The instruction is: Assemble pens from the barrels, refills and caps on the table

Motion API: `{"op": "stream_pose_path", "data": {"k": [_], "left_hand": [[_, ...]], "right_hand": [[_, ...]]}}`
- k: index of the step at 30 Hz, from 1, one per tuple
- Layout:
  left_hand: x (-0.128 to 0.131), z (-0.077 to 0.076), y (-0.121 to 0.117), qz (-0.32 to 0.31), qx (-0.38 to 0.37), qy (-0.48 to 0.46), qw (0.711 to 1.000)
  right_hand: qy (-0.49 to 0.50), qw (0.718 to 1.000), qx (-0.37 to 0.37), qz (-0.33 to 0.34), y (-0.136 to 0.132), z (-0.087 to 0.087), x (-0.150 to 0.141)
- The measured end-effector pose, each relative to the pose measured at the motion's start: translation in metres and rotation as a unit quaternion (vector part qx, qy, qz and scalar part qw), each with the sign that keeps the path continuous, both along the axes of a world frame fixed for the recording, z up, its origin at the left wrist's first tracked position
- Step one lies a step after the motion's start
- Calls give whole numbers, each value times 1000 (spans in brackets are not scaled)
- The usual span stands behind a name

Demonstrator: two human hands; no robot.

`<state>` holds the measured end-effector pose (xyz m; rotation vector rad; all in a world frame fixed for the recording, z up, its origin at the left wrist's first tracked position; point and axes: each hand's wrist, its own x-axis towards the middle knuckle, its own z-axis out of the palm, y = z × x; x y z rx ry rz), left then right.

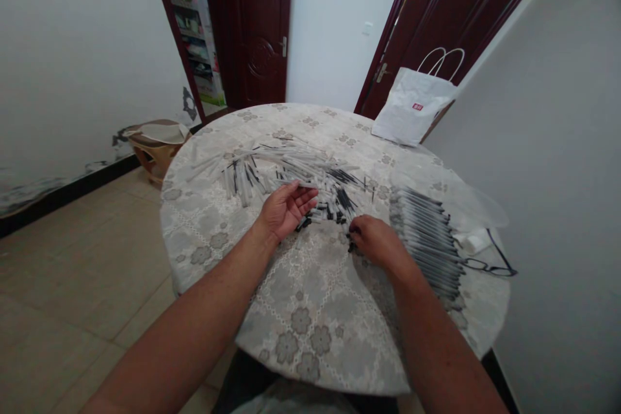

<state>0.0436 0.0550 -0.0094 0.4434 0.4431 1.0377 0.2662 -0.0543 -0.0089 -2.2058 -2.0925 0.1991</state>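
Note:
My left hand [286, 210] is palm up over the middle of the table. Its thumb and fingers pinch a thin, pale pen barrel [306, 185]. To the right, my right hand [376, 239] is low over the tablecloth with its fingertips curled together among small black pen parts [351, 246]; what they grip, if anything, is hidden. Between and beyond the hands lie loose translucent barrels [242, 187], dark ink refills [345, 200] and small black-and-white pieces [320, 210]. Beside my right forearm, many pens [429, 239] lie side by side in a long row.
A patterned cloth covers the round table [301, 336]. Glasses [490, 267] and a small white object [475, 242] lie at the right edge, near clear plastic sheeting [470, 197]. A white paper bag [412, 103] stands at the back right. A wooden stool [155, 152] is on the left.

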Motion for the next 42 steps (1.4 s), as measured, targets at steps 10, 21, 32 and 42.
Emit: {"op": "stream_pose_path", "data": {"k": [10,21,32,42], "left_hand": [[4,-5,-6,-33,66,41,996],[10,-7,-12,-67,90,91,990],[14,-11,-16,-95,106,109,984],[13,-7,-17,-74,103,104,986]], "right_hand": [[94,990,103,-2,6,-5,-10],[498,845,188,-49,12,-15,-42],[514,828,220,-47,13,-23,-47],[596,766,225,-88,13,-15,-46]]}}
